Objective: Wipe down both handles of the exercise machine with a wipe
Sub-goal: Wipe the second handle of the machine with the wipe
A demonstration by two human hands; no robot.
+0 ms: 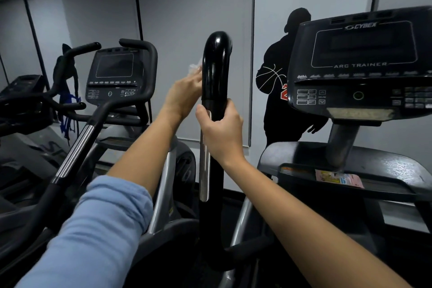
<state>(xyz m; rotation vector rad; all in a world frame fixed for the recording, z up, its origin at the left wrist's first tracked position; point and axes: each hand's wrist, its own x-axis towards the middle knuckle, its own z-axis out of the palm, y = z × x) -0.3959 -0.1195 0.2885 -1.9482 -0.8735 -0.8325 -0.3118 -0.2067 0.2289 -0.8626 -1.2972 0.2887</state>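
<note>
Two bare hands work on one black handle (pixel 214 70) that stands upright in the middle of the view and curves over at its top. The right hand (pixel 222 133) grips the handle lower down, fingers (pixel 230 106) wrapped round the far side and thumb lying along the near side, just beside a silver contact strip (pixel 204 166). The left hand (pixel 183 98) is raised against the handle's left side higher up, its fingers hidden behind the bar; a white wipe (pixel 194 68) shows just above them, pressed to the handle, and the fingers seem to close on it, though the hold itself cannot be seen. A blue sleeve (pixel 100 229) covers the left upper arm. To the right stands the machine's console (pixel 360 61), marked Cybex Arc Trainer, with a pink packet (pixel 339 177) lying on the ledge below it. Another machine (pixel 117 72) stands to the left.
</note>
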